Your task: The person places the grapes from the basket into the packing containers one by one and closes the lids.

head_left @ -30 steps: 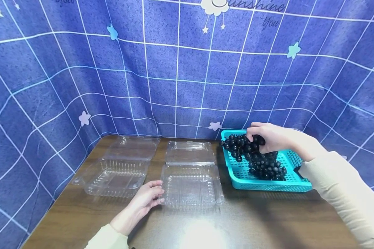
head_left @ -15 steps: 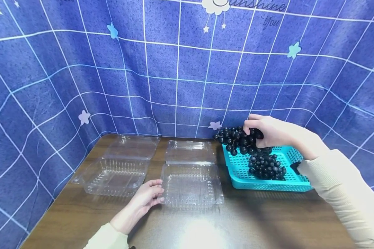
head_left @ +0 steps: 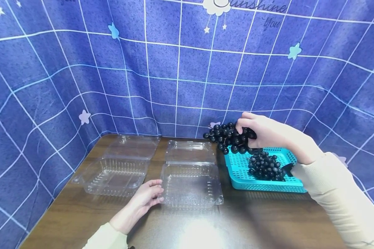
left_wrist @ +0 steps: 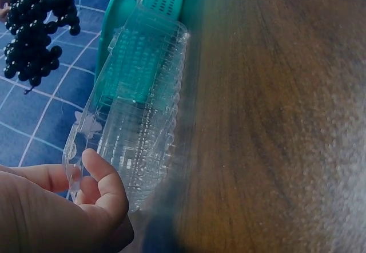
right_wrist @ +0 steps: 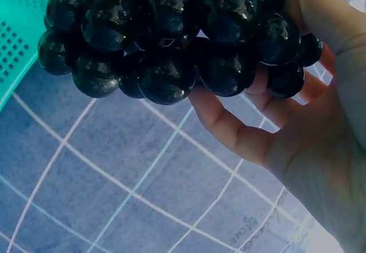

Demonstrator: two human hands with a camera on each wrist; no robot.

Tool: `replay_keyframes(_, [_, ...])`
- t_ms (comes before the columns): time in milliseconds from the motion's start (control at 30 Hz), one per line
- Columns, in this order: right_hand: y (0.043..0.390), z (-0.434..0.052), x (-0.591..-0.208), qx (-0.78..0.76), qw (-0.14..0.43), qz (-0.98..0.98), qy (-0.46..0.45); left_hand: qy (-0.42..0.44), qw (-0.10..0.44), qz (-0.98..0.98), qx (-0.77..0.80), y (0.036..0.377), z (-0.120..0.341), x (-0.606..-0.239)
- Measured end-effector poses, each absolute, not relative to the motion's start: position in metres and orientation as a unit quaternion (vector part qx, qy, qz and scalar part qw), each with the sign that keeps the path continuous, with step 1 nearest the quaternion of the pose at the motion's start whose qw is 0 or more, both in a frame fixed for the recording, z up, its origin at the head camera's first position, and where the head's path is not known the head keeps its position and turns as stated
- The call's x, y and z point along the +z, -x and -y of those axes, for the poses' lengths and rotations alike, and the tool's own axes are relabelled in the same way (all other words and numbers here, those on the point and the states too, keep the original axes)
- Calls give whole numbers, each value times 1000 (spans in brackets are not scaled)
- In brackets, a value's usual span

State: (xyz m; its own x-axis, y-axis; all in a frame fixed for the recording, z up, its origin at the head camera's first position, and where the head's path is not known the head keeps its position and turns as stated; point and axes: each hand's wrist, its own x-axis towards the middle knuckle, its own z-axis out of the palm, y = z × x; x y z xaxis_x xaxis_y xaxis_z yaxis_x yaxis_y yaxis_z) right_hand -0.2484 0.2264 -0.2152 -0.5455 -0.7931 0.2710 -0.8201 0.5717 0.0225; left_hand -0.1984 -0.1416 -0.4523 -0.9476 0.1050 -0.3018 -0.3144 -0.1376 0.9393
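Right hand (head_left: 268, 133) grips a bunch of dark purple grapes (head_left: 227, 136) above the teal plastic basket's (head_left: 261, 183) edge; left hand (head_left: 143, 200), fingers loosely curled, touches the clear plastic clamshell box (head_left: 191, 185) on the worktop.

Second clear clamshell (head_left: 116, 169) — wooden table (head_left: 237, 221) — blue curtain (head_left: 65, 69).
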Motion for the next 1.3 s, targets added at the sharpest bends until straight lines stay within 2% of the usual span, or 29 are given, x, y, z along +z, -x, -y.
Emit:
replay_keyframes(367, [234, -206, -219, 60, 166, 864, -471, 74, 145, -640, 751, 198, 143, -455])
replay_keyframes(667, [224, -184, -231, 65, 231, 838, -491, 72, 142, -640, 752, 196, 143, -453])
replay_keyframes(900, [217, -170, -240, 69, 241, 821, -513, 74, 143, -642, 750, 197, 143, -453])
replay_keyframes(1300, [215, -153, -267, 67, 238, 830, -500, 80, 140, -643, 749, 200, 142, -453])
